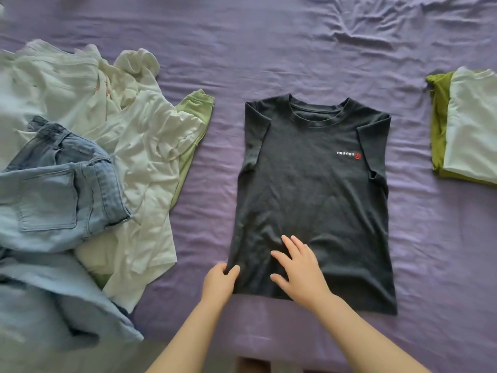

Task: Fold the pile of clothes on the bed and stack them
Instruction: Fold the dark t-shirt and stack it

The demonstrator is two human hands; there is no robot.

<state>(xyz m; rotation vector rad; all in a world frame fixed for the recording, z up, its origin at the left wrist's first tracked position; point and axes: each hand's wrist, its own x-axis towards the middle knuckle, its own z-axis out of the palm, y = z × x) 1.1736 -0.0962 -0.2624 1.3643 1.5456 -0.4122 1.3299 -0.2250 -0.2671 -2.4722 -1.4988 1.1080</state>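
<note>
Left hand pinches the bottom-left hem corner of a dark charcoal cotton T-shirt, thumb on top, fingers curled under the edge. Right hand lies flat w/ fingers spread & straight, palm pressing the lower front of the shirt just right of the left hand; it holds nothing.

The shirt lies face-up in the middle of the bed on a wrinkled purple sheet, neck pointing away from the person, both short sleeves folded in over the chest, small white & red logo near its right side.

To the left, an unfolded heap: light blue denim jeans on top at the near side, crumpled white tops under & beyond them, a pale green garment poking out at the heap's right edge, near but apart from the dark shirt.

Far right, well apart from the shirt, a small stack: folded white tee resting on a folded olive-green garment.
</note>
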